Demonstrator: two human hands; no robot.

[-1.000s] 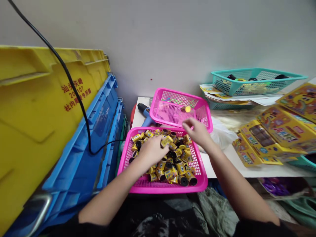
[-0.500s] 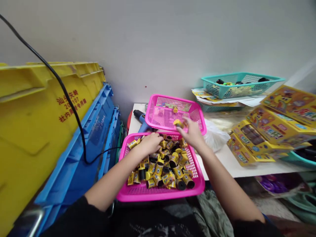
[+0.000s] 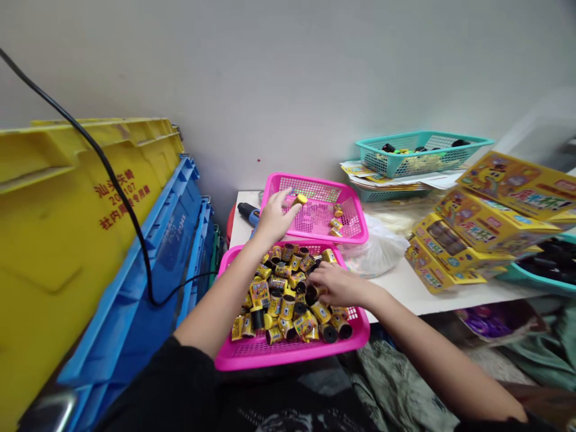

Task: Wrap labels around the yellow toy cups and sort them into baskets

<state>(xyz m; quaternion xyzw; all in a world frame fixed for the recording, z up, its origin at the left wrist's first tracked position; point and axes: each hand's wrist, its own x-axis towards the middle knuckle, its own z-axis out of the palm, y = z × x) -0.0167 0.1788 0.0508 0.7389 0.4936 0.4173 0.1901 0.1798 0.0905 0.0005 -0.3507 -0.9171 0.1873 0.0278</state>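
Note:
My left hand [image 3: 274, 217] is raised over the far pink plastic basket [image 3: 315, 180], fingers apart. A small yellow-capped canister [image 3: 299, 199] sits just beyond the fingertips, touching neither finger. A few similar canisters [image 3: 336, 224] lie in that basket. My right hand [image 3: 336, 286] reaches down into the near pink basket [image 3: 288, 355], its fingers closed on a dark-ended canister [image 3: 312, 293]. That basket holds a heap of yellow-wrapped canisters [image 3: 281, 303] with black ends.
A blue-and-black hot glue gun [image 3: 248, 213] lies behind the baskets. To the right are a plastic bag [image 3: 377, 252], printed yellow boxes [image 3: 477, 222] and teal baskets [image 3: 418, 157]. Stacked blue crates [image 3: 153, 264], a yellow crate [image 3: 67, 240] and a black cable stand on the left.
My left hand has moved from the heap up over the far basket, which now holds more canisters. My right hand has come back from that basket down into the heap.

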